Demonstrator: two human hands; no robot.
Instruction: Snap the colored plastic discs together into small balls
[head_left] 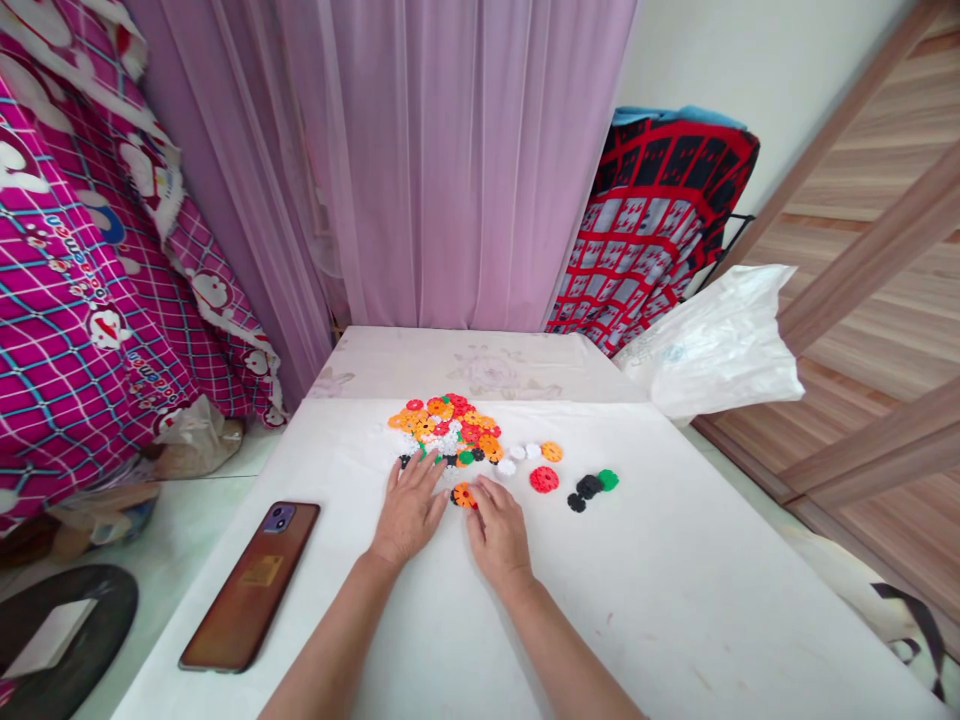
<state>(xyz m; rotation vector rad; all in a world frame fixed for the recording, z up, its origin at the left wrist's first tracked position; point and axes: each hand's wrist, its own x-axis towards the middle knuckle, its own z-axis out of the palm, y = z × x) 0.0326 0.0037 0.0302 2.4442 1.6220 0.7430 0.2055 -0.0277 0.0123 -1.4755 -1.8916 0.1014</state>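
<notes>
A pile of flower-shaped discs (442, 422) in orange, red, white, green and black lies on the white-covered table. My left hand (410, 508) rests at the near edge of the pile, fingers spread. Close by on the right, my right hand (498, 528) has its fingertips on an orange disc (461, 495), which has a dark piece at its left side. Right of the pile are several white discs, an orange disc (552, 452) and a red disc (544, 480). Farther right, black discs (589, 487) touch a green one (608, 481).
A brown phone (251, 588) lies face down at the table's left. Beyond the right edge hangs a white plastic bag (724, 350). A purple curtain (450, 170) stands behind the table, with a patterned pink cloth (112, 260) at the left.
</notes>
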